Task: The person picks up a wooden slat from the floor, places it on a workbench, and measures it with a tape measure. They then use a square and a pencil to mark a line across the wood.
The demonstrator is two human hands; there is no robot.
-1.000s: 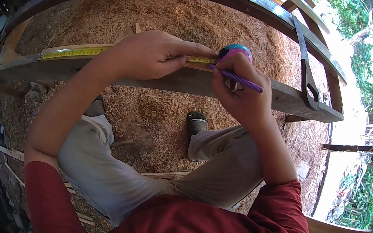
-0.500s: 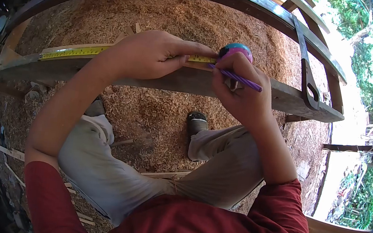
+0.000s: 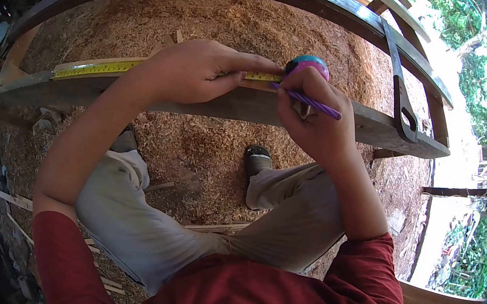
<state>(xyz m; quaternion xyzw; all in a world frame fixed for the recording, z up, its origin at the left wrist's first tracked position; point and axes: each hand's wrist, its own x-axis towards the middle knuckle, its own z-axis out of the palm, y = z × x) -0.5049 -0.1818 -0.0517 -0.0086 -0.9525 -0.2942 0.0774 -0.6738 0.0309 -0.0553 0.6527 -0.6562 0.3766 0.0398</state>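
A yellow tape measure (image 3: 100, 68) lies drawn out along a light wooden strip (image 3: 257, 85) on the grey plank (image 3: 237, 104) before me. Its pink and teal case (image 3: 310, 62) sits at the right end, partly behind my fingers. My left hand (image 3: 195, 74) presses on the tape, thumb and forefinger pinching near the case, the other fingers curled under. In my right hand (image 3: 321, 131) a purple striped pencil (image 3: 325, 109) is gripped, its tip at the strip's edge just below the case. The palm side of the left hand is hidden.
A handsaw (image 3: 405, 113) leans across the right end of the plank, its blade reaching the dark beam (image 3: 337, 12) farther off. Wood shavings (image 3: 196, 146) cover the ground around my shoes (image 3: 257, 159). Thin offcuts (image 3: 14, 199) lie at lower left.
Almost nothing differs. The back end of the pencil has tilted very slightly, and both hands stay in the same place.
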